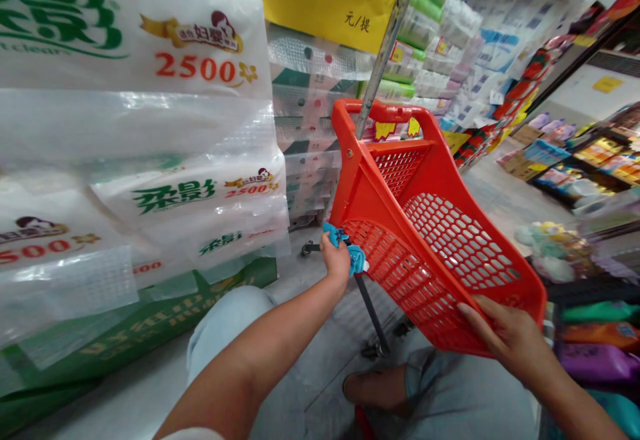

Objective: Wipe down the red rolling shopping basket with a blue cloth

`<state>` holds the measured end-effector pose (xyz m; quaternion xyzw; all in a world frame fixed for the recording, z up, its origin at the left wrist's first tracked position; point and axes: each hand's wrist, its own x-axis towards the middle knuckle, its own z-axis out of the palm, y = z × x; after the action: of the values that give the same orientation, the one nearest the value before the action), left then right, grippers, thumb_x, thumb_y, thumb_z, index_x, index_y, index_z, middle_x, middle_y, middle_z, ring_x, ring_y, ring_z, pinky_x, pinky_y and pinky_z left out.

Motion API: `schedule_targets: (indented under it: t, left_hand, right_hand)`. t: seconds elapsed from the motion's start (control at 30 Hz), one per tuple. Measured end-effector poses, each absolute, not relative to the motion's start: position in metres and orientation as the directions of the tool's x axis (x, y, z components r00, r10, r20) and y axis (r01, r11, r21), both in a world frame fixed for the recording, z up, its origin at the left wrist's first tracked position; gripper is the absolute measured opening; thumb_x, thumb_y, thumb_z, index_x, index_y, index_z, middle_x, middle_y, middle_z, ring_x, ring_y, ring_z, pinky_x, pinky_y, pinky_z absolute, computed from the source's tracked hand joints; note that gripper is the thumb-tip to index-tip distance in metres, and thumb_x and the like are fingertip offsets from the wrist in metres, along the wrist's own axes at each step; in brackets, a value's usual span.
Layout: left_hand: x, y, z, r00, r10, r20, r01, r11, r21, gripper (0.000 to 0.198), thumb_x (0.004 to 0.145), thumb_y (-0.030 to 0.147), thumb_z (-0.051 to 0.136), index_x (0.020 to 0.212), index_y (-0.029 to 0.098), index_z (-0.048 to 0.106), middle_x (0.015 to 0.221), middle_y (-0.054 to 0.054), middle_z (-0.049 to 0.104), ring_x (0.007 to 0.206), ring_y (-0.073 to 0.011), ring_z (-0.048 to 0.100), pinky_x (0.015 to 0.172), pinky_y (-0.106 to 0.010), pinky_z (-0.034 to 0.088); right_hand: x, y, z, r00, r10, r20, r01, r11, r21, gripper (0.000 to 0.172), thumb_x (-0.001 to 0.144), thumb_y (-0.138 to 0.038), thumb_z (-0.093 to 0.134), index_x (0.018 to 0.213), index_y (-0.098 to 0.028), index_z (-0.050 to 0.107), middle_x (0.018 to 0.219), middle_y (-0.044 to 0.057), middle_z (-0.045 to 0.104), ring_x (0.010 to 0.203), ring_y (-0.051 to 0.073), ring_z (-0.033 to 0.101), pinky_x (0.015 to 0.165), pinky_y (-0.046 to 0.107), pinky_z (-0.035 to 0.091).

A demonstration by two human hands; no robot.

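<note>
Left grip [336, 261] is curled shut around a crumpled blue piece [354, 251], too covered by the fingers to identify; whether it also catches the wall of the red plastic basket [353, 163] just beside it cannot be told. Right grip [507, 333] is wrapped around the basket's near rim, fingers spread along the edge. The basket hangs tilted between the 2 hands, its long axis running from the near right corner to the far left handle, so left grip lies closer to the far end. A metal pole [389, 47] rises past that end, its top cut off, and a dark rod [371, 313] drops toward small wheels [375, 350]. Plastic-wrapped packs printed 2500 [135, 73] stand at left.
</note>
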<state>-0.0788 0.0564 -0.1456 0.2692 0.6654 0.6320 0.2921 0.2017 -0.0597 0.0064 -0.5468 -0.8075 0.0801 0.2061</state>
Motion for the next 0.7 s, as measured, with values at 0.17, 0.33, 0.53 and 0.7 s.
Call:
schedule_targets:
  t: [0.17,0.33,0.53,0.7]
  left_hand:
    - [-0.084,0.058,-0.139,-0.667,0.745,0.002,0.028,0.022,0.999,0.035,0.095,0.039,0.062,0.123,0.017,0.06,0.124,-0.009,0.063,0.108,-0.022,0.064,0.092,-0.044,0.056]
    - [-0.088,0.056,-0.113,-0.654,0.747,0.116,0.071,-0.092,0.993,0.025,0.094,0.028,0.061,0.117,0.017,0.061,0.115,-0.007,0.064,0.104,-0.0203,0.063,0.094,-0.043,0.055]
    - [-0.121,0.074,-0.034,-0.426,0.757,0.495,0.24,-0.433,0.869,0.046,0.067,0.001,0.063,0.105,0.027,0.065,0.115,0.0,0.064,0.118,-0.0201,0.058,0.11,-0.036,0.043]
    - [-0.106,0.07,-0.055,-0.572,0.695,0.436,0.251,-0.357,0.9,0.034,0.077,0.005,0.052,0.105,0.023,0.058,0.105,-0.004,0.062,0.105,-0.0206,0.061,0.102,-0.039,0.047]
  right_hand:
    - [0.223,-0.053,0.008,-0.337,0.907,0.25,0.859,0.406,-0.312,0.05,0.096,-0.065,0.047,0.09,-0.021,0.07,0.079,0.004,0.073,0.069,0.021,0.071,0.068,0.031,0.051]
    - [0.244,-0.05,0.005,-0.362,0.867,0.341,0.853,0.456,-0.254,0.054,0.093,-0.069,0.049,0.087,-0.021,0.072,0.085,0.006,0.076,0.076,0.023,0.073,0.075,0.033,0.055]
    - [0.243,-0.036,0.012,-0.345,0.874,0.342,0.909,0.402,-0.111,0.061,0.089,-0.077,0.047,0.087,-0.022,0.073,0.084,0.009,0.077,0.075,0.025,0.074,0.067,0.033,0.055]
    - [0.146,0.001,0.032,-0.303,0.887,0.347,0.937,0.343,-0.059,0.057,0.1,-0.063,0.033,0.101,-0.02,0.07,0.076,0.007,0.073,0.067,0.022,0.068,0.058,0.029,0.041]
